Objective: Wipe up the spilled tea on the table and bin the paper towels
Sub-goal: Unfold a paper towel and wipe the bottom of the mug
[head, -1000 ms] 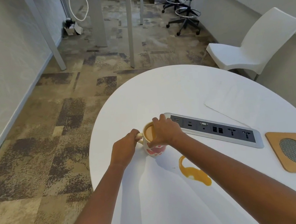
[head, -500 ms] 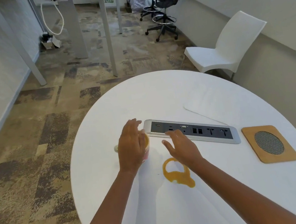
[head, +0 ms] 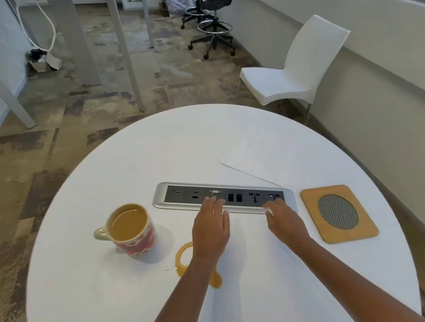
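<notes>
Reaching empty, open hands (head: 246,224) past the tea spill (head: 186,265) toward the paper towels (head: 256,152); next, grab them.

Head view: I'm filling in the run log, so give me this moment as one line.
left hand: empty, open | right hand: empty, open | mug: upright | tea spill: unwiped | paper towels: untouched

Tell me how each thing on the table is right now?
mug: upright, nearly full of tea.
spilled tea: unwiped ring-shaped puddle, partly hidden by the left arm.
paper towels: lying flat, untouched.
left hand: open, empty.
right hand: open, empty.
wooden coaster: flat, nothing on it.
</notes>
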Tool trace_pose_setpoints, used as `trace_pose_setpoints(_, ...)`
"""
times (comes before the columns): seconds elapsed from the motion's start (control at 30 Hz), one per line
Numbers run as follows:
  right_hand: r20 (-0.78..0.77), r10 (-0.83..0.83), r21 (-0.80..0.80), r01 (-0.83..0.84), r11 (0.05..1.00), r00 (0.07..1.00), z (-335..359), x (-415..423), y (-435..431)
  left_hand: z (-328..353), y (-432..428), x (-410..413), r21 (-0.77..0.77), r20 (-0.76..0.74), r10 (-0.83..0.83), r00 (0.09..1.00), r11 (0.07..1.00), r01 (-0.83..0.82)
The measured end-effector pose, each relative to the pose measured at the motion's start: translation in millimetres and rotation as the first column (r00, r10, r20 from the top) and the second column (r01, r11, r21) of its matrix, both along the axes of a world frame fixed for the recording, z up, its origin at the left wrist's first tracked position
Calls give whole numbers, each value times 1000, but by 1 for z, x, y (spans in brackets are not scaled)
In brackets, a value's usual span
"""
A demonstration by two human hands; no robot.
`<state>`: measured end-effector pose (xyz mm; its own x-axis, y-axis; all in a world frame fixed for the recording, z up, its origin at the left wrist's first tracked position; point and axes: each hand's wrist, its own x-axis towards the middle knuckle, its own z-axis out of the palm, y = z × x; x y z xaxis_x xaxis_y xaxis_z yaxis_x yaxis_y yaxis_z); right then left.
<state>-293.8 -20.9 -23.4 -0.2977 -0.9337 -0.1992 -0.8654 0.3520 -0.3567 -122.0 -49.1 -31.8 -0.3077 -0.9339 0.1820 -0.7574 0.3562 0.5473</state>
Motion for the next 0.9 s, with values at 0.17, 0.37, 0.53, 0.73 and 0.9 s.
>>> trace_pose_setpoints(0.17, -23, -39, 16, 39, 999, 999, -3, -64, -4, -22, 1, -45, 92, 86, -51, 995, 995, 43)
trace_pose_setpoints(0.37, -70, -26, -7, 25, 1000, 997, -8, -121, -26, -39, -11, -85, 96, 132, -47, 990, 995, 35)
trace_pose_setpoints(0.53, -90, 81, -3, -82, 997, 993, -16, -139, -54, -45, -20, -107, 95, 188, -27, 982, 995, 9)
trace_pose_setpoints(0.73, -103, 289, 35, -287, 957, 952, -27, -136, -81, -51, -23, -111, 109, 294, -17, 956, 994, -15)
trace_pose_setpoints(0.9, -195, 313, 36, -313, 949, 929, -30, -129, -92, -45, -25, -108, 108, 296, -36, 954, 994, 4)
